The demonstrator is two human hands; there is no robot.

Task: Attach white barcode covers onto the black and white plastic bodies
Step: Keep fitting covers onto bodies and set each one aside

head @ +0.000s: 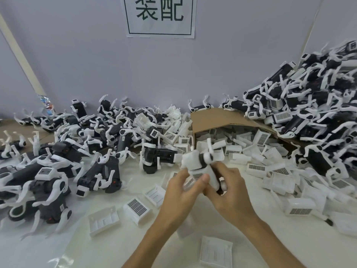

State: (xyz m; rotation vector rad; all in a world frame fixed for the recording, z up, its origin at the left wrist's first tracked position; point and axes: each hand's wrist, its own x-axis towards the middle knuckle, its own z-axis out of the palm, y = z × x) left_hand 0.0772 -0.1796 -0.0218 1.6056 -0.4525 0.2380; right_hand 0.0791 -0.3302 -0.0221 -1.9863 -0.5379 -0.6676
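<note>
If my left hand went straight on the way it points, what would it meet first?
The left hand grips the held body; beyond it, probably the white covers spilling from the cardboard box. Depth is unclear.

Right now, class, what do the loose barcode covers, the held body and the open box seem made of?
Barcode covers: likely moulded plastic, white, matte; thin ribs show inside. Held body: seemingly hard plastic too, white shell with a black joint, blurred. Box: brown corrugated cardboard, dull, with a creased flap.
</note>
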